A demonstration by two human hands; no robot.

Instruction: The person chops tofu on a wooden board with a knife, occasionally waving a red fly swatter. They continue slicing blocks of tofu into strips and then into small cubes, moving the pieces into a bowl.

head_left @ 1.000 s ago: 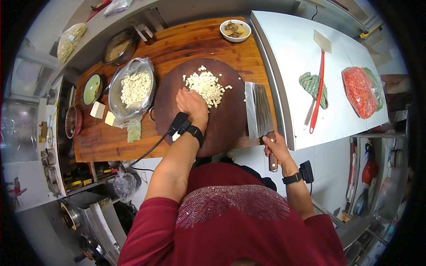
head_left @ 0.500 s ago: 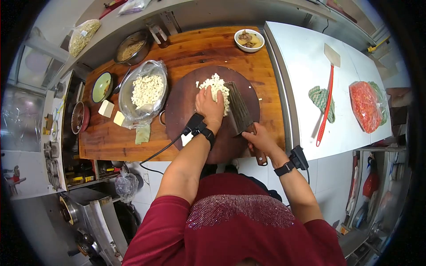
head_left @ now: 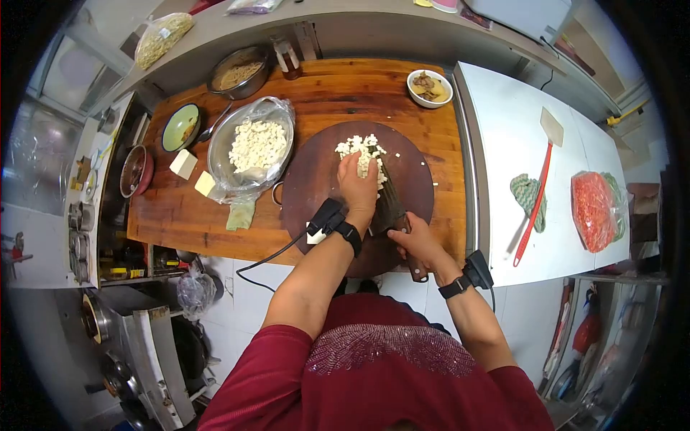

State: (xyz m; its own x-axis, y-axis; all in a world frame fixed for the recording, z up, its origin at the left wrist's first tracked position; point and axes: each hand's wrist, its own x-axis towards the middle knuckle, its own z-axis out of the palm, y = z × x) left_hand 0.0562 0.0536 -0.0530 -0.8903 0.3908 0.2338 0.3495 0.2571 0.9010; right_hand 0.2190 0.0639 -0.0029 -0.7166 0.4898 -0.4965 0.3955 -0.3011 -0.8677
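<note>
My left hand [head_left: 357,188] rests over a pile of small white cubes [head_left: 356,146] on the round dark board [head_left: 309,161], thumb apart from the fingers. Just right of it, the broad blade of a cleaver [head_left: 389,201] stands tilted against the cubes' right side. My right hand [head_left: 417,241] is closed round the cleaver's wooden handle, whose end sticks out below. A white block [head_left: 315,233] lies at the board's lower left, partly hidden by my left wrist. Some cubes are covered by my left fingers.
Left of the board stands a plastic-lined bowl [head_left: 219,154] of white cubes, with two pale blocks, a green bowl [head_left: 180,128] and a red bowl [head_left: 136,172] beyond. A white bowl [head_left: 430,88] is behind. Right are a red-handled spatula [head_left: 535,212] and a bag of red food [head_left: 593,210].
The view has shifted, so the table appears further right and lower. The cleaver blade shows narrower and closer to my left hand, which stays over the cubes.
</note>
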